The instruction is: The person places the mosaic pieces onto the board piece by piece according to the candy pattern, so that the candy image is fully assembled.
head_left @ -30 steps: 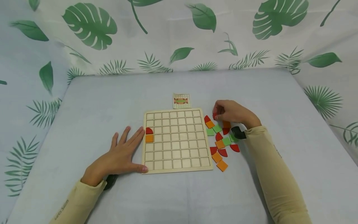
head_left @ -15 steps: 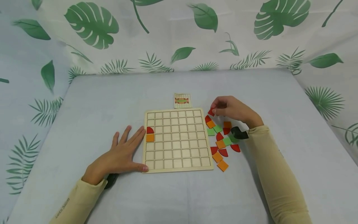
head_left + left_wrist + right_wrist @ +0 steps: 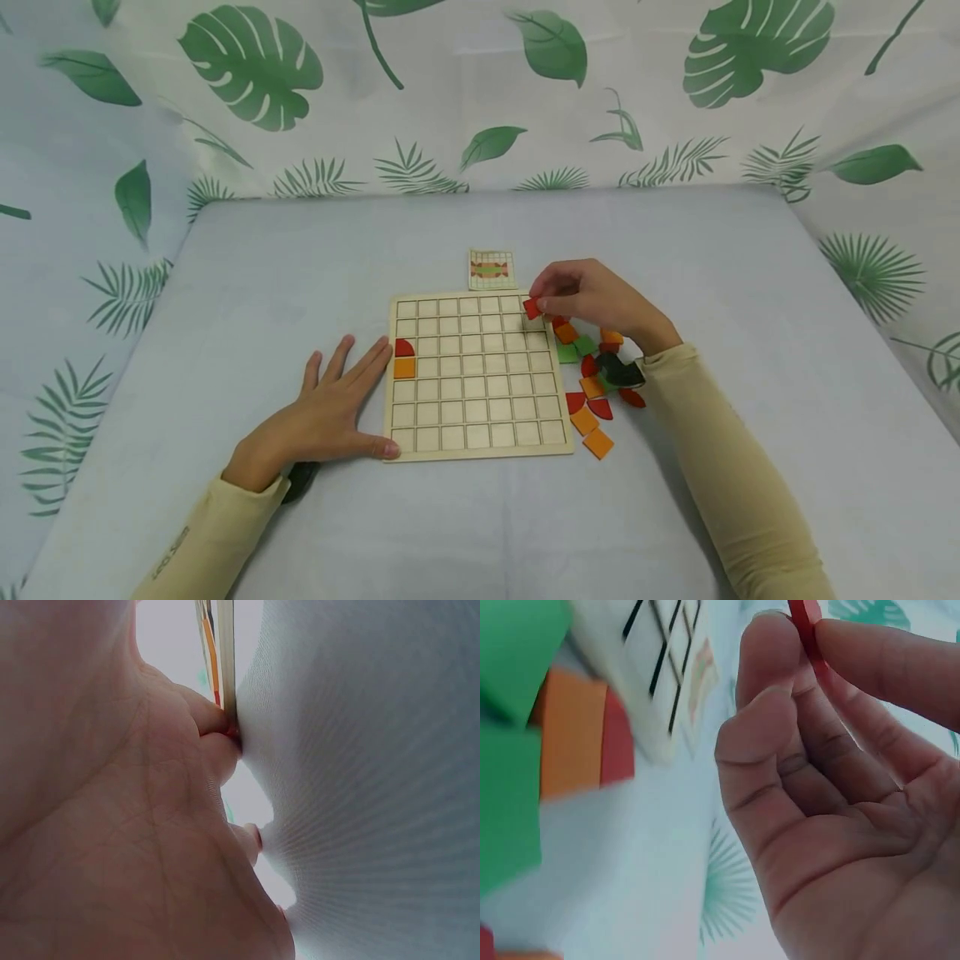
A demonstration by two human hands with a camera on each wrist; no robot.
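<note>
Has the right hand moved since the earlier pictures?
Yes. In the head view, the right hand moved left, bringing its red piece over the far right corner of the board.

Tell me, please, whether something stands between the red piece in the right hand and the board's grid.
Nothing visible does. The right hand pinches the red piece, which appears over the far right corner of the board. Loose tiles lie by its right side; the two placed tiles sit at its left edge.
</note>
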